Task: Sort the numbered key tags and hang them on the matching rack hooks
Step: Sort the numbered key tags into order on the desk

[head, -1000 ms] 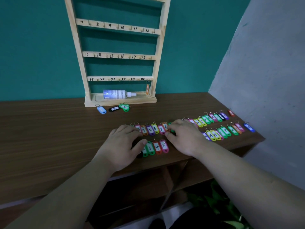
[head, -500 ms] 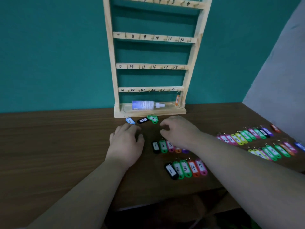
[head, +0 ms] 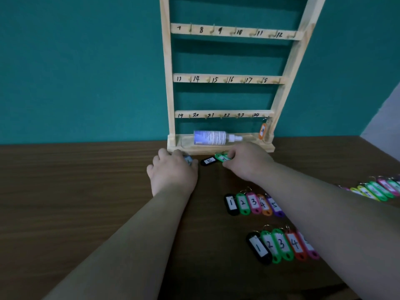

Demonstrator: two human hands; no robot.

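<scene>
Tabletop (head: 65, 191) of dark wood grain, teal wall behind. Left hand (head: 173, 172) is knuckles-up close to the foot of the rack (head: 167, 83), fingers curled down over a blue tag (head: 188, 160). Only a corner of that tag shows by the thumb, so I cannot tell whether the grip has closed on it or merely covers it.

Just right of it lies a black tag (head: 208, 160), flat and untouched, number too blurred to read. Next, a green tag (head: 222, 158): the right hand (head: 249, 163) has a fingertip grip on its near end, thumb and forefinger pinching, tag tilted slightly off the wood.

Above, rack rails are inked 7 to 24 with small hooks. One orange tag (head: 262, 131) hangs at the far right of the bottom rail, and a spray bottle (head: 213, 137) lies on its side in the base tray.

Further right and nearer, two sorted rows (head: 253, 203) run 1 to 5, with more tags (head: 376, 189) well apart at the right edge.

Step in hand, as I judge it, is gathering the three stray tags. To do it well, pinch each by the plastic body and leave the ring free. Turn the label up and read it before moving — guessing means rehanging. Lift clear rather than slide, so the black tag between the hands is not knocked.
</scene>
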